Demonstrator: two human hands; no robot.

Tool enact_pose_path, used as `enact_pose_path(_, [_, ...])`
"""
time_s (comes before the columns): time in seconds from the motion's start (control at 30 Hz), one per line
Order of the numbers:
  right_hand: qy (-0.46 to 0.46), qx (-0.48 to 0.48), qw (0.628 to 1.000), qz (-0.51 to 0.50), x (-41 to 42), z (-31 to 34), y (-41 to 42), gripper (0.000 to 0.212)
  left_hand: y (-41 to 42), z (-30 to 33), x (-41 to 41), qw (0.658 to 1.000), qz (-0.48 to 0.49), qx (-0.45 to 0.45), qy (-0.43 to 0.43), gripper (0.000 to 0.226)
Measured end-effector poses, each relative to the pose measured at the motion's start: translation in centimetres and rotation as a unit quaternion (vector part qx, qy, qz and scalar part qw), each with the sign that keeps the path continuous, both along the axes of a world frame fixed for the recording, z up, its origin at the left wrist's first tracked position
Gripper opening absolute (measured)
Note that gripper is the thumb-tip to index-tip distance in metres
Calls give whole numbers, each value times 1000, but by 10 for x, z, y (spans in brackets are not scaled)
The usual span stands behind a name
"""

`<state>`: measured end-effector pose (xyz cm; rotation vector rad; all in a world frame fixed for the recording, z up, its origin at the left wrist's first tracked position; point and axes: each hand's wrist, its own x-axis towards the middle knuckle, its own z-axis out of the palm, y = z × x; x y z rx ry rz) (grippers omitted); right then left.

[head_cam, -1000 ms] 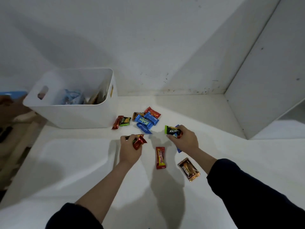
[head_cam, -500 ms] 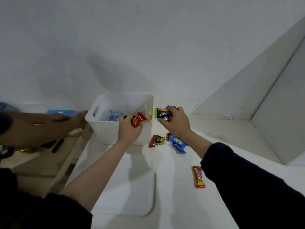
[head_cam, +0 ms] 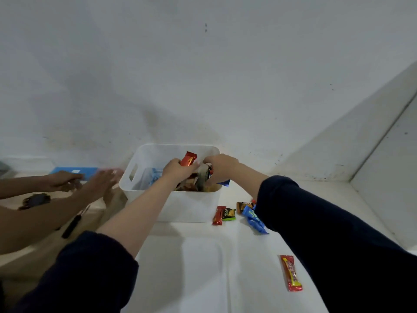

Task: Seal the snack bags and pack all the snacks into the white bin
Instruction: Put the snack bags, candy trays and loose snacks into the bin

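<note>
The white bin [head_cam: 187,207] stands on the white table against the wall, with snack bags inside. Both my hands are over its opening. My left hand [head_cam: 178,169] grips a red snack packet [head_cam: 188,159] that sticks up above the rim. My right hand [head_cam: 220,166] holds dark and blue snack packets [head_cam: 208,173] just inside the bin's right side. To the right of the bin lie a red and a green-black snack [head_cam: 223,215], an orange one [head_cam: 242,206] and blue ones [head_cam: 255,221]. A red-yellow bar [head_cam: 291,273] lies nearer to me.
Another person's arms and hands [head_cam: 99,180] reach in at the left, close to the bin's handle side. A blue flat object [head_cam: 74,171] lies by the wall there. A dark tool [head_cam: 72,224] lies on the lower wooden surface at left. A white partition rises at right.
Both my hands moved from the bin's front edge to over its opening, carrying their snacks. The other person's hand moved closer to the bin.
</note>
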<state>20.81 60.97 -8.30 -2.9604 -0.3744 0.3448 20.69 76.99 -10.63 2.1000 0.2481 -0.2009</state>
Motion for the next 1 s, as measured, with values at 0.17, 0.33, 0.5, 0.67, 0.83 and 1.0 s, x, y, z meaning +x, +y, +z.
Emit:
enact_pose_path(0.17, [39, 186, 978, -84, 9, 1, 6, 86, 2, -4, 7, 997, 36, -28, 56, 113])
enact_pose_path(0.33, [17, 250, 961, -114, 0, -7, 7, 69, 1, -10, -4, 998, 57, -7, 6, 69])
enact_pose_path(0.5, [-34, 284, 950, -129, -26, -25, -17, 43, -12, -21, -49, 994, -1, -50, -96, 40])
enact_pose_path(0.67, [-68, 290, 936, -186, -88, -70, -68, 34, -38, -60, -92, 976, -69, -1, -208, 33])
enact_pose_path(0.83, [-37, 233, 931, -280, -167, -130, -130, 44, -81, -92, -138, 971, -98, -6, -217, 31])
enact_pose_path(1.0, [-11, 110, 914, -390, -233, -173, -180, 83, -120, -137, -154, 980, -146, 66, -121, 58])
